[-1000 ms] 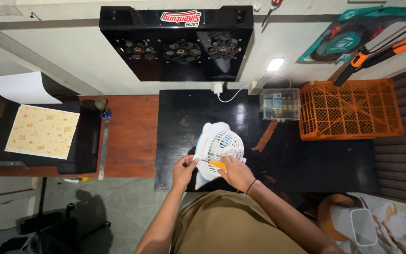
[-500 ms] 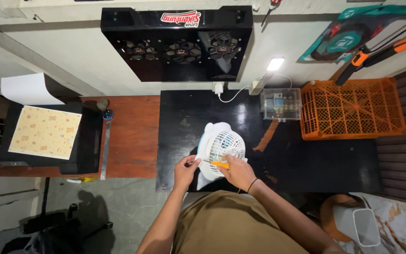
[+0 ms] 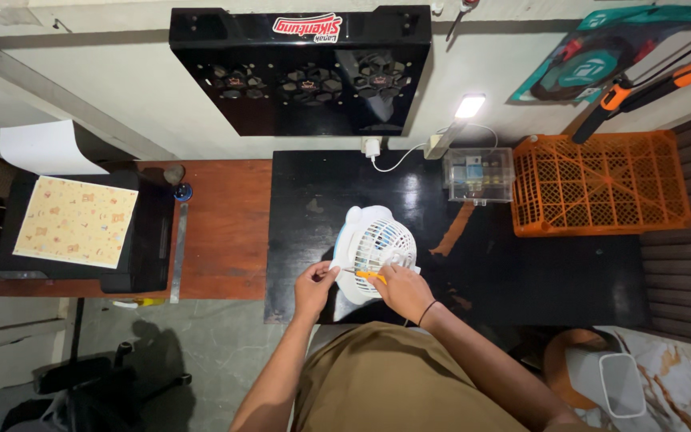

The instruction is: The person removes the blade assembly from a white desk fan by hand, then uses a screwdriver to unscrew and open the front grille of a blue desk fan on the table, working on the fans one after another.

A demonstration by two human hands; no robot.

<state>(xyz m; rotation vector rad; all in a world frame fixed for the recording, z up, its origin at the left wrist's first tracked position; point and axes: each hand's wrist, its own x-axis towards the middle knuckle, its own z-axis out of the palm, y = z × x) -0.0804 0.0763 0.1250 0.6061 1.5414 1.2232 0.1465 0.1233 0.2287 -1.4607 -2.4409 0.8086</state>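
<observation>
Black table [image 3: 521, 272], white fan [image 3: 373, 248] just beyond both hands [image 3: 361, 290].

The right hand [image 3: 404, 290] is covering the lower edge of the small white fan [image 3: 373, 252], and most of the yellow-handled tool [image 3: 369, 276] is disappearing under its fingers; the tip is too small to make out. The left hand [image 3: 313, 288] is hiding the fan's near left corner. The picture's bottom edge is cutting off the white bin [image 3: 621, 384] and both arms.
</observation>
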